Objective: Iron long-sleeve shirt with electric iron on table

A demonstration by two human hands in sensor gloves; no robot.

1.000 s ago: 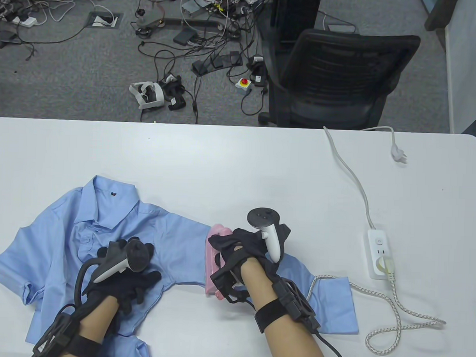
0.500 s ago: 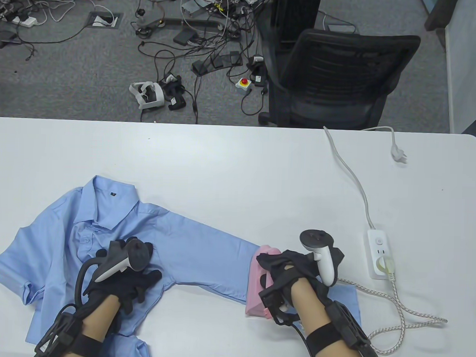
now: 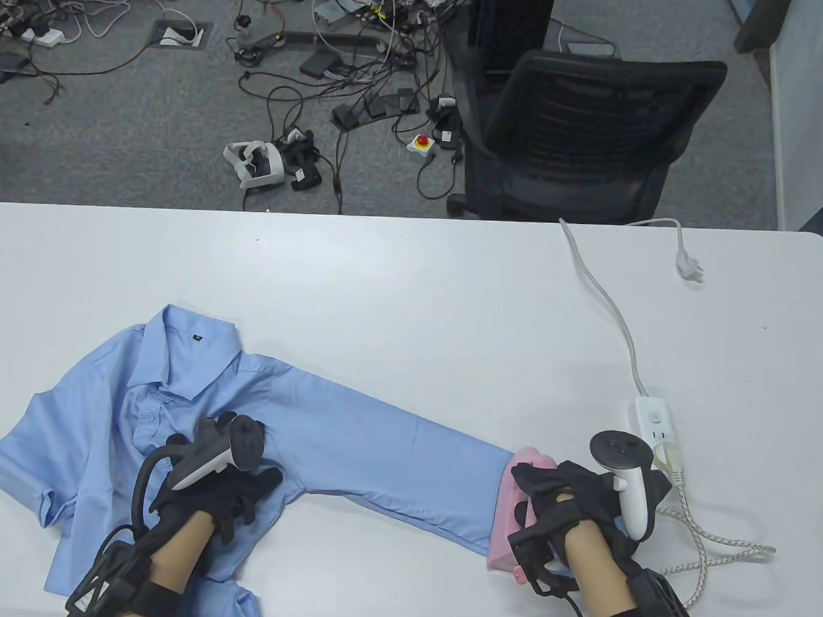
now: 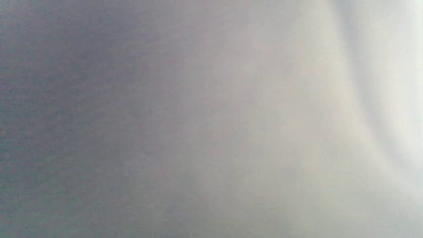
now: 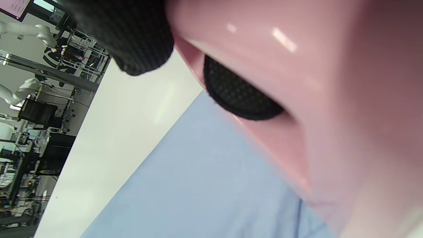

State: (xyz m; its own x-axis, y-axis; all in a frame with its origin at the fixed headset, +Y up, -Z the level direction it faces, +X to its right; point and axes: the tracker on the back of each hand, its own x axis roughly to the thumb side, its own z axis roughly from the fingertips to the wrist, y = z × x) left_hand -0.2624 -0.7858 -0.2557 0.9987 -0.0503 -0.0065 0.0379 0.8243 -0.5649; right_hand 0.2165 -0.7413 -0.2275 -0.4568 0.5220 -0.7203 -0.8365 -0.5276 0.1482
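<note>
Iron at the cuff end of the sleeve, other hand flat on the shirt body.

The right hand (image 3: 566, 506) has its grip wrapped round the handle of the pink iron (image 3: 512, 521), which sits on the right end of the blue shirt (image 3: 352, 448) sleeve, near the front edge of the white tabletop (image 3: 385, 280). The left hand (image 3: 223, 491) rests on the shirt's chest at the left with its fingers spread, holding nothing. A white power strip (image 3: 654, 421) lies just right of the iron, with a braided cord (image 3: 707, 545) plugged into it. The left wrist view is a blur.
</note>
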